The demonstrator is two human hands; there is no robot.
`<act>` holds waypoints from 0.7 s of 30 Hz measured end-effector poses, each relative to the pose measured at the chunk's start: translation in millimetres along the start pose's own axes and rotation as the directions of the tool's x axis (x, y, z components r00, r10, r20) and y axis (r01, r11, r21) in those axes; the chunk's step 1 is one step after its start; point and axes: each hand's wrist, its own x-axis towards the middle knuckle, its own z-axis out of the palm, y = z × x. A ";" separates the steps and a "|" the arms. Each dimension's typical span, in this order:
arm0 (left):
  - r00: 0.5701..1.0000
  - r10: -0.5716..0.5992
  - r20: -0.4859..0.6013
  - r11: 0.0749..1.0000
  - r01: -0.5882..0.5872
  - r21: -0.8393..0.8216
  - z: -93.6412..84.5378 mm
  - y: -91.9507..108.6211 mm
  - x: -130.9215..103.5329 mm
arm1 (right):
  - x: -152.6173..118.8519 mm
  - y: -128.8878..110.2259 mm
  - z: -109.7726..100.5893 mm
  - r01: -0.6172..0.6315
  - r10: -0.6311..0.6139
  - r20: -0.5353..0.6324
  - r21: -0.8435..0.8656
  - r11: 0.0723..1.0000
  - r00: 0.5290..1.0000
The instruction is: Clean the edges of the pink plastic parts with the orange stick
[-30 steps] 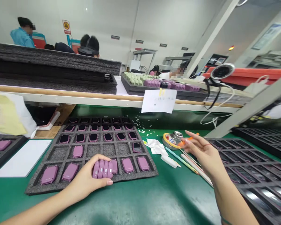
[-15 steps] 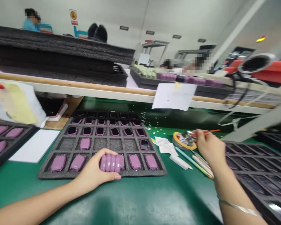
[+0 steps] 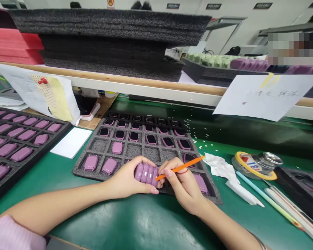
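A tape roll [image 3: 253, 166] and white wipe [image 3: 219, 166] lay right of the grey foam tray [image 3: 99, 147]. On its front edge, the left hand [image 3: 129, 180] wrapped purple cases [image 3: 146, 173]; the right hand [image 3: 181, 182] pinched an orange stick [image 3: 181, 168].

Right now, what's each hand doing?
Left hand: closed around a row of purple cases.
Right hand: pinching an orange stick, tip at the cases.

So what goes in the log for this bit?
left hand: grips purple cases | right hand: holds orange stick, tip at cases | foam tray beneath
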 end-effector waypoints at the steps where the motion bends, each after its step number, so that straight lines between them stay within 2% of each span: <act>1: 1.000 0.001 -0.001 1.000 -0.001 0.006 0.0 -0.4 0.2 | -1.7 3.0 0.2 0.014 -0.014 0.000 0.010 1.000 1.000; 6: 0.999 0.003 -0.047 0.996 0.001 0.092 0.7 -2.2 2.4 | -8.4 6.2 0.5 0.184 -0.180 0.044 -0.102 0.978 0.983; 8: 0.998 -0.011 -0.068 0.993 0.019 0.118 1.8 -2.2 2.9 | -9.4 4.9 1.9 0.213 -0.209 0.046 -0.159 0.964 0.977; 21: 0.994 -0.045 -0.096 0.998 0.050 0.049 7.7 1.3 2.6 | -10.2 -0.4 6.7 0.137 -0.170 -0.081 -0.314 0.940 0.982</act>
